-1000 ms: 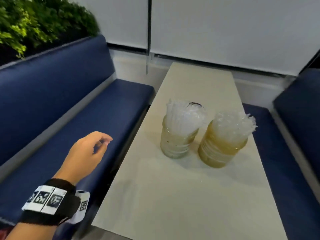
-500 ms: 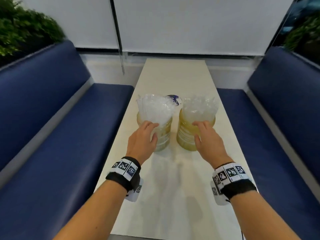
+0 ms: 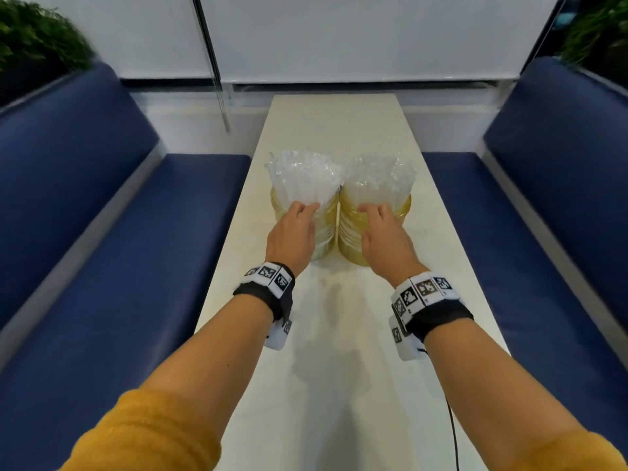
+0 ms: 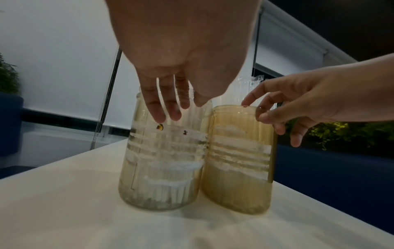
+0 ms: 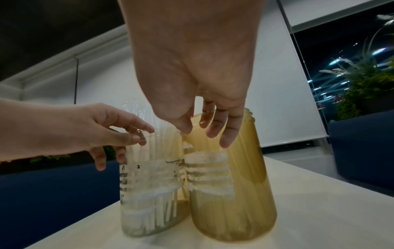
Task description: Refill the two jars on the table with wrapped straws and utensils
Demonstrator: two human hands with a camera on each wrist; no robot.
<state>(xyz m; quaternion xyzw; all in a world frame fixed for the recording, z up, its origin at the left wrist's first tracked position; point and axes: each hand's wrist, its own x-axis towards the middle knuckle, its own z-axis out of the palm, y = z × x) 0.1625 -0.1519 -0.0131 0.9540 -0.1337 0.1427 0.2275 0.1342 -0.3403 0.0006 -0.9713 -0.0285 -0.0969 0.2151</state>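
Two ribbed glass jars stand side by side and touching on the white table (image 3: 339, 334). The clearer left jar (image 3: 326, 229) (image 4: 162, 160) (image 5: 149, 185) is packed with wrapped white straws (image 3: 302, 175). The amber right jar (image 3: 348, 232) (image 4: 236, 160) (image 5: 232, 185) is full of clear-wrapped pieces (image 3: 380, 178). My left hand (image 3: 302, 209) (image 4: 170, 109) (image 5: 132, 138) rests on the left jar's near rim with loose fingers hanging down its front. My right hand (image 3: 373, 212) (image 4: 273, 118) (image 5: 206, 131) touches the amber jar's rim the same way.
Blue padded benches run along the left side (image 3: 119, 266) and the right side (image 3: 543, 266) of the narrow table. A white blind with a hanging cord (image 3: 221, 107) closes the far end. Green plants (image 3: 34, 39) sit behind the benches. A thin black cable (image 3: 452, 430) trails from my right wrist.
A second ago only my left hand showed, over the left bench, and the jars stood apart. Both hands have come onto the jars' near rims, and the jars now touch.
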